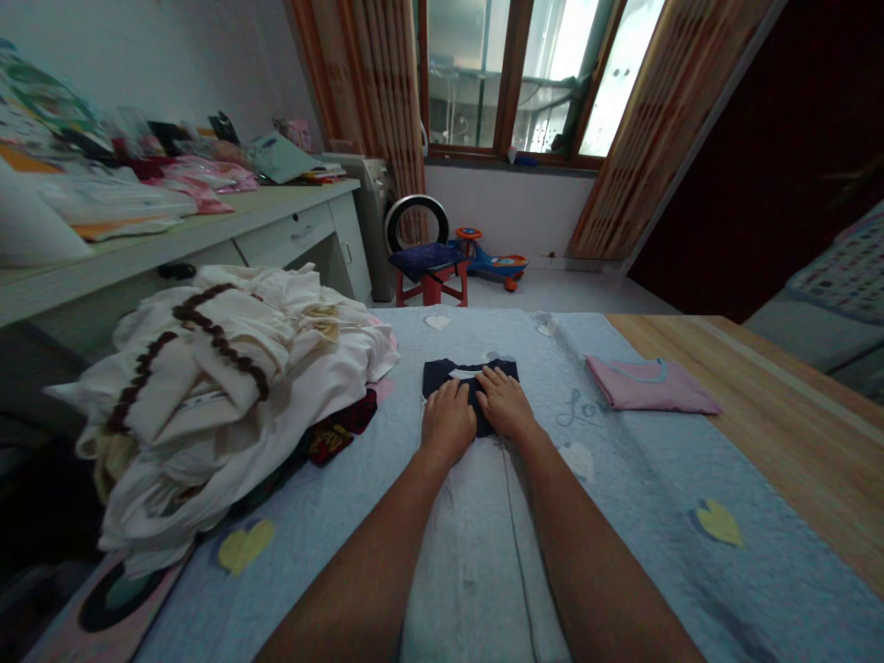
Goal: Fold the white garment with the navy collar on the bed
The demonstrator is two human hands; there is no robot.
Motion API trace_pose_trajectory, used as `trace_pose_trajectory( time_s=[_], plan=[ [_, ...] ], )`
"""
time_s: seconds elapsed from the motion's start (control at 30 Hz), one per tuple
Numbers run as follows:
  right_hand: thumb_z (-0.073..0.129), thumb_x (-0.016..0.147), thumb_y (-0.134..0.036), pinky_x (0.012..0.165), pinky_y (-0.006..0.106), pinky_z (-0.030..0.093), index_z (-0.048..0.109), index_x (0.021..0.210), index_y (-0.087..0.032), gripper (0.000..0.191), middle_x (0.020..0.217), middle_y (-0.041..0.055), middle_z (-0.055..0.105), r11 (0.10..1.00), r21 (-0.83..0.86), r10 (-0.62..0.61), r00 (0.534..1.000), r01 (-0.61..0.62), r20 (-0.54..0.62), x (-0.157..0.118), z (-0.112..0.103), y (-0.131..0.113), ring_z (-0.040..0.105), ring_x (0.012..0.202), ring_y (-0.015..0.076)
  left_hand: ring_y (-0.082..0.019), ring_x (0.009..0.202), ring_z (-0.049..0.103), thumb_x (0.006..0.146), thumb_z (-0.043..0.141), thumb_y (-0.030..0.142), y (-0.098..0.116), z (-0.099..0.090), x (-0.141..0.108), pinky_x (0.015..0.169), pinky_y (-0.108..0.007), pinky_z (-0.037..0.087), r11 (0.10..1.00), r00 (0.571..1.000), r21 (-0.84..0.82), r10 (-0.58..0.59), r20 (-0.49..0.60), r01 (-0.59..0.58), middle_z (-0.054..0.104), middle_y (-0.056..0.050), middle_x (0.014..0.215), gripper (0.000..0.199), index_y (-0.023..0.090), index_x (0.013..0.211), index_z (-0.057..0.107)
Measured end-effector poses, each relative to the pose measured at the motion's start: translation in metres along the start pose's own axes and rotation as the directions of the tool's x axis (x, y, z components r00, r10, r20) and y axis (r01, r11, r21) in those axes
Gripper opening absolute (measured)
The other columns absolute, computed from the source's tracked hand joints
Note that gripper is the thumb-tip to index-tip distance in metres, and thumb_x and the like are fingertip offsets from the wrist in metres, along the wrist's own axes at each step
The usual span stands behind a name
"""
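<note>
A folded dark navy garment (470,373) lies on the pale blue bedsheet (608,479), its collar area toward the far side. My left hand (448,422) rests flat on its near left part, and my right hand (504,402) lies flat on its right part, with the fingers of both hands spread over the cloth and not gripping it. To the right, a folded pink shirt (649,387) lies on the sheet's far edge. Neither hand touches it.
A large heap of white clothes with brown trim (207,387) and a dark red patterned cloth (338,425) lie left of my hands. A wooden board (780,414) runs along the right. A cluttered desk (172,239), red stool (432,285) and ride-on toy (490,265) stand beyond.
</note>
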State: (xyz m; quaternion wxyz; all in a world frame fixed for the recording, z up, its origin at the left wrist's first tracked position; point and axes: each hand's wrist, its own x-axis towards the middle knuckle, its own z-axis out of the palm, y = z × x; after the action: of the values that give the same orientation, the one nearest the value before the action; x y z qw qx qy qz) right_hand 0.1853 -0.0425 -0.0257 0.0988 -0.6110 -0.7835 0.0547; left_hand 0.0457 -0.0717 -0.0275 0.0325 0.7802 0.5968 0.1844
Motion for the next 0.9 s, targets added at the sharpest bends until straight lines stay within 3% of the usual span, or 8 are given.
trace_pose_trajectory(
  time_s=[0.43,0.67,0.9],
  plan=[
    [0.045,0.098,-0.027,0.117,0.04,0.028,0.051,0.141,-0.013,0.046,0.154,0.013,0.042,0.999,0.041,0.014,0.999,-0.012,-0.039,0.0021,-0.0017,0.0045,0.037,0.143,0.0241,-0.026,0.135,0.046,0.093,0.048,0.02,0.001,-0.001,-0.0004,0.113,-0.043,0.036,1.0,1.0,-0.002,-0.003,-0.02,0.003,0.054,-0.013,0.144,0.04,0.014,0.132,0.056],
    [0.044,0.099,-0.04,0.116,0.044,0.026,0.046,0.146,-0.02,0.052,0.158,0.01,0.036,0.995,-0.051,0.08,0.996,-0.082,-0.033,0.002,-0.0013,0.0037,0.029,0.146,0.0288,-0.026,0.134,0.047,0.092,0.048,0.021,0.0006,-0.0009,-0.0003,0.112,-0.043,0.037,1.0,1.0,0.002,0.002,-0.026,-0.002,0.054,-0.013,0.143,0.04,0.014,0.131,0.056],
    [0.05,0.096,-0.041,0.114,0.046,0.028,0.051,0.142,-0.017,0.052,0.155,0.0132,0.041,0.997,0.008,0.081,0.991,-0.081,-0.105,0.0029,0.0043,0.0082,0.033,0.143,0.03,-0.026,0.134,0.046,0.092,0.048,0.021,-0.0005,0.0021,0.0012,0.113,-0.042,0.035,1.0,0.999,-0.003,0.007,-0.035,-0.008,0.055,-0.013,0.143,0.041,0.013,0.131,0.056]
  ],
)
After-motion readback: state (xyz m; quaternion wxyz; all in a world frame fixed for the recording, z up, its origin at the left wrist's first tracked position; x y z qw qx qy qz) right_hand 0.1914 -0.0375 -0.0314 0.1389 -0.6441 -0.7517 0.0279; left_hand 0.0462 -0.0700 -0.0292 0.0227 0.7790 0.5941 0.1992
